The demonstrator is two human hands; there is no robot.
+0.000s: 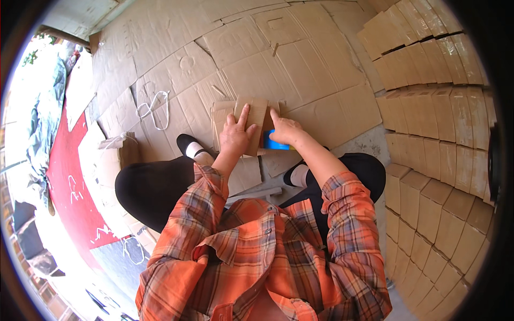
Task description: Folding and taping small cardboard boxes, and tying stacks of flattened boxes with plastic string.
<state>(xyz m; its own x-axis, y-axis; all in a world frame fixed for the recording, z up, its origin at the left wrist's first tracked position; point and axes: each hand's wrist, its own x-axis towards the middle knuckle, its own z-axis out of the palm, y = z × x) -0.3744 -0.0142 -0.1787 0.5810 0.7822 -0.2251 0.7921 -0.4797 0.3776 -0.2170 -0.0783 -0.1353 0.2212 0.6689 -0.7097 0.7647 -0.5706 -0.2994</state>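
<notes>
A small cardboard box [259,107] lies on the floor in front of me, between my feet. My left hand [234,136] rests on its left panel, index finger stretched along the board and thumb spread. To its right, my right hand [285,130] reaches over the box's darker brown part, with index finger and thumb apart; its other fingers are hidden. A flat, bright blue piece [276,141] shows just below the right hand, close to the thumb. Whether the thumb touches it I cannot tell. More flat cardboard [218,115] sticks out under the left side of the box.
Flattened cardboard sheets [176,64] cover the floor. Stacks of brown cartons [428,144] rise along the right side. A loop of white string [155,112] lies at left, above a carton [110,155]. Farther left is a red surface [69,176].
</notes>
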